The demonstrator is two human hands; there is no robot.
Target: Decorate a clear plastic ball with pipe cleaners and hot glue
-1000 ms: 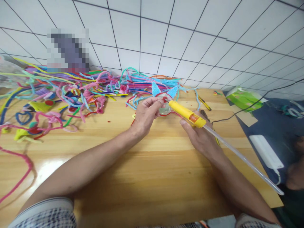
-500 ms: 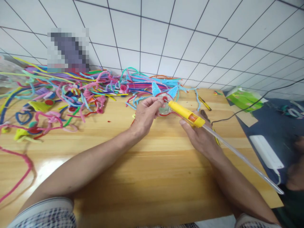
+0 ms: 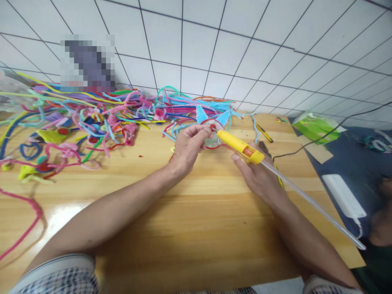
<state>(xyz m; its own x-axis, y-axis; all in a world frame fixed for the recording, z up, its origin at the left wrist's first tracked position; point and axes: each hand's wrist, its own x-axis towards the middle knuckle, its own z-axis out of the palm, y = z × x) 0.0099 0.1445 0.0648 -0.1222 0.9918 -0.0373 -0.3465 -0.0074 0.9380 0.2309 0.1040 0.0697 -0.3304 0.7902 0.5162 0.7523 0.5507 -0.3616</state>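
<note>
My right hand (image 3: 257, 173) is wrapped round a yellow glue gun (image 3: 237, 145), with a long clear glue stick (image 3: 312, 204) sticking out of its back end. The gun's tip touches or nearly touches a small red piece (image 3: 212, 127) pinched in my left hand (image 3: 191, 147). Just behind the fingertips is a round clear disc (image 3: 212, 142) with a red rim. Two light blue pointed ears (image 3: 201, 114) stand up from its far edge. My left fingers partly cover the disc.
A heap of coloured pipe cleaners (image 3: 122, 110) spreads along the wall and down the left side. Yellow cutters (image 3: 263, 133) lie right of the disc. A black cable (image 3: 294, 153) crosses the table's right edge. Beyond are a green packet (image 3: 317, 127), a white power block (image 3: 343, 196) and part of a person (image 3: 381, 216).
</note>
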